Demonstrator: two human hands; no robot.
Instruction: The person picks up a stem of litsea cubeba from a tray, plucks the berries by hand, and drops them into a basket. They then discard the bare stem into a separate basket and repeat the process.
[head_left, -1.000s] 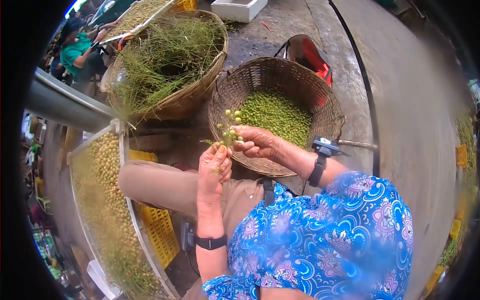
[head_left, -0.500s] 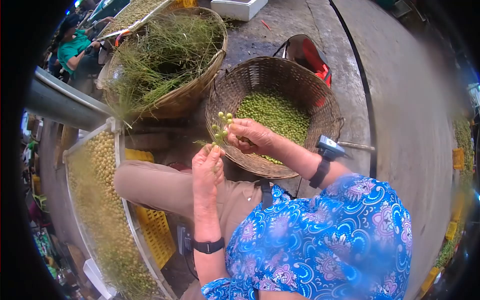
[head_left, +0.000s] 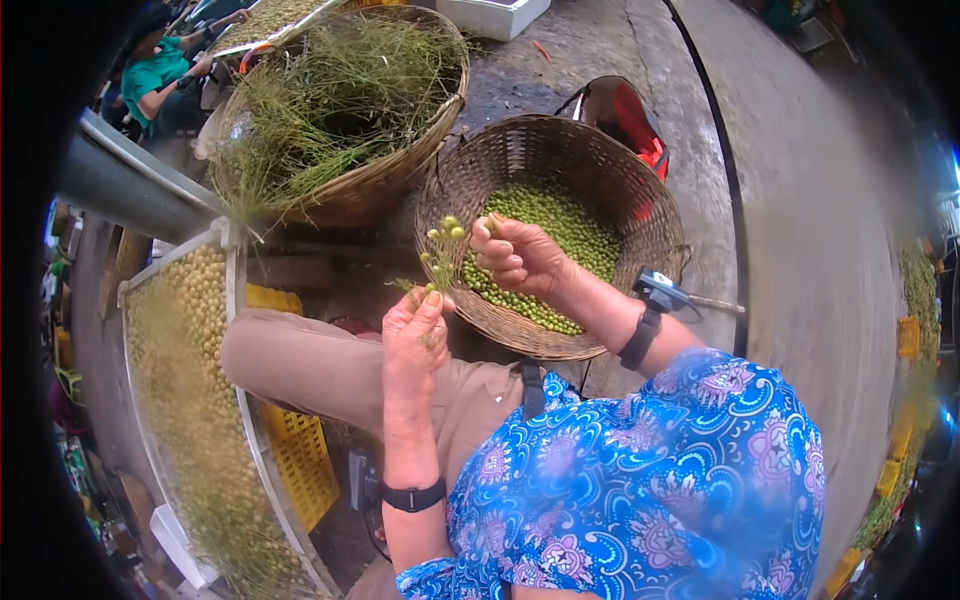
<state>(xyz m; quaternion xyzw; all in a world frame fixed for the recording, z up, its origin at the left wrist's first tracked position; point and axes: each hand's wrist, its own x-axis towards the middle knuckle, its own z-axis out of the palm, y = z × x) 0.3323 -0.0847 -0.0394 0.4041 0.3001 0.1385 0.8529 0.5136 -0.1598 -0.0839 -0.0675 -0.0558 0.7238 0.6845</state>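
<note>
My left hand (head_left: 413, 330) is closed around the stem of a green sprig (head_left: 437, 266), just in front of the wicker basket. Several round green berries (head_left: 449, 229) hang on the sprig's upper end, left of my right fingertips. My right hand (head_left: 527, 257) is over the basket's near side, thumb and fingers pinched; a bit of green shows at the tips, seemingly a berry. Below it, loose green berries (head_left: 560, 230) cover the bottom of the round wicker basket (head_left: 510, 145).
A second wicker basket (head_left: 400, 165) holds a heap of green stems (head_left: 335, 110). On the left stands a tray of yellowish berries (head_left: 205, 300) above a yellow crate (head_left: 305, 460). A red-and-dark bag (head_left: 625, 115) leans behind the berry basket. A person in green (head_left: 155, 80) sits far left.
My right hand has moved right and slightly up, away from the sprig, its fingertips now apart from the hanging berries. My left hand stays nearly in place, still gripping the stem.
</note>
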